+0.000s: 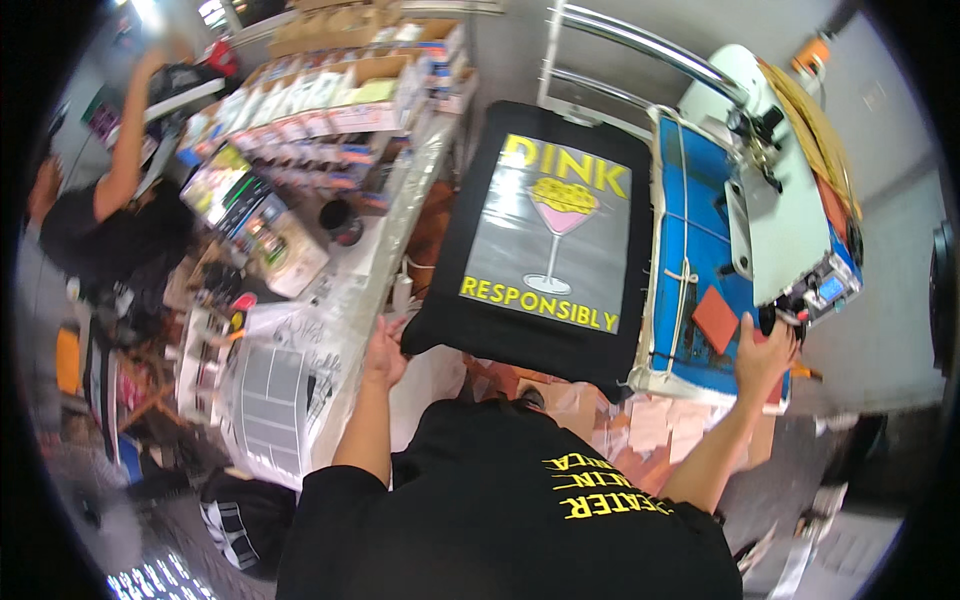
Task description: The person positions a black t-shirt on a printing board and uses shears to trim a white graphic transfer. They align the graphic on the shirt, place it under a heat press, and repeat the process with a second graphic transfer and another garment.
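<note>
A black T-shirt (pixel 453 322) is spread over a flat platen in front of me. On it lies a glossy film transfer (pixel 495 240) with yellow lettering and a pink cocktail glass. My left hand (pixel 383 354) is beside the shirt's near left corner, fingers apart; whether they touch the cloth is unclear. At the right, my right hand (pixel 764 358) is on the black handle (pixel 768 320) of a heat press, just below its control box (pixel 830 288). The press's pale upper plate (pixel 785 200) is swung off to the right of the shirt.
Right of the shirt lies a blue board (pixel 695 180) with cord and a red-brown pad (pixel 715 320). Boxes of packed goods (pixel 330 100), a black cup (pixel 341 222) and printed sheets (pixel 272 400) crowd the left table. Another person (pixel 120 225) works far left. Papers (pixel 660 425) litter the floor.
</note>
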The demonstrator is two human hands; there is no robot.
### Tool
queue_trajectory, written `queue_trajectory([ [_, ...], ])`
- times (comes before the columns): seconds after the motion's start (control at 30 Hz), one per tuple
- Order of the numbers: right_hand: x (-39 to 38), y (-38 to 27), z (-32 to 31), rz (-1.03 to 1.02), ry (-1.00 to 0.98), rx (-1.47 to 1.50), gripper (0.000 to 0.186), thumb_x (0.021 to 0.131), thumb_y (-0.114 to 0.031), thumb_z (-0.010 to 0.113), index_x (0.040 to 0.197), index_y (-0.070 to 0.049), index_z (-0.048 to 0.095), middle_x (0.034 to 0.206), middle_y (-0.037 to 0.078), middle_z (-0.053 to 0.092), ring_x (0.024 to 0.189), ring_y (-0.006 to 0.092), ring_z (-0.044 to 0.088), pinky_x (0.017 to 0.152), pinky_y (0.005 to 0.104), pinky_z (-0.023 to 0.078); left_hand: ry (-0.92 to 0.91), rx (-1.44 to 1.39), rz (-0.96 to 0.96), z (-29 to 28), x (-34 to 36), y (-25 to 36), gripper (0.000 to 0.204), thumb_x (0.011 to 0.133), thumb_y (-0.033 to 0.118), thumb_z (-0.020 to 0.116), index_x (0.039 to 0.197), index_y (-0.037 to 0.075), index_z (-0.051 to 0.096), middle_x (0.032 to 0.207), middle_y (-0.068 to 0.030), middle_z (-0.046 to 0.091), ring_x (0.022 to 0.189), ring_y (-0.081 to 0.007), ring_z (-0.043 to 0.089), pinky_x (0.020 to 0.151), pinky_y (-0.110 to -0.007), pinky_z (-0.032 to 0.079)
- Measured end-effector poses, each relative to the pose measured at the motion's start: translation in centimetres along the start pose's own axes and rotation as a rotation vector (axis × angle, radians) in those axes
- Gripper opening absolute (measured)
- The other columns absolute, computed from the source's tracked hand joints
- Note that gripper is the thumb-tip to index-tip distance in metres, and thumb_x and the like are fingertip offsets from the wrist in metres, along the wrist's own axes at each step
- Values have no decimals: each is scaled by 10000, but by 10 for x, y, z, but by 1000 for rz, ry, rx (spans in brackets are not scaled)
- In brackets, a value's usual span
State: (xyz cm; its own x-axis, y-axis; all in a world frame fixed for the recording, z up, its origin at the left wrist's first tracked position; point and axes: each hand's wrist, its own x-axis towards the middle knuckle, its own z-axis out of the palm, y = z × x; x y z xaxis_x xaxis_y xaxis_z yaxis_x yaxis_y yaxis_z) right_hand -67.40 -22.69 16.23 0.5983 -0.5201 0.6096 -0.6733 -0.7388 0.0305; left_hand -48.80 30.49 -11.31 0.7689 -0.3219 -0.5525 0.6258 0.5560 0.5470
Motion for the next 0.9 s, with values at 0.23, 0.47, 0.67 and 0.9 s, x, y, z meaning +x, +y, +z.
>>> queue_trajectory([
  [0.23,12,42,15,234,-54,-100,660,804,-362,751,1229,76,501,1261,275,523,1256,439,433,1102,502,314,-179,320,-114,3,17,41,268,976,232,613,1116,3,615,1103,-109,680,979,-183,663,889,-332,535],
  [0.47,-57,6,24,42,291,441,75,872,-69,668,888,-2,638,862,133,604,764,274,564,709,391,473,-36,432,17,-7,-7,40,205,940,200,671,1049,27,652,914,-27,673,804,-119,633,710,-270,509],
  [0.67,-209,-58,103,552,-353,1237,462,957,-256,620,1349,-47,493,1267,179,574,1125,319,581,924,403,477,107,551,353,32,-26,47,138,897,128,720,953,11,673,866,-34,679,775,-119,630,726,-262,500],
  [0.9,-198,-13,88,934,-1120,1956,466,999,-240,564,1401,-24,470,1348,132,580,1206,267,584,1029,386,482,-1,400,458,116,-87,48,329,942,276,675,1110,-6,641,1006,-58,698,875,-150,650,830,-309,528],
])
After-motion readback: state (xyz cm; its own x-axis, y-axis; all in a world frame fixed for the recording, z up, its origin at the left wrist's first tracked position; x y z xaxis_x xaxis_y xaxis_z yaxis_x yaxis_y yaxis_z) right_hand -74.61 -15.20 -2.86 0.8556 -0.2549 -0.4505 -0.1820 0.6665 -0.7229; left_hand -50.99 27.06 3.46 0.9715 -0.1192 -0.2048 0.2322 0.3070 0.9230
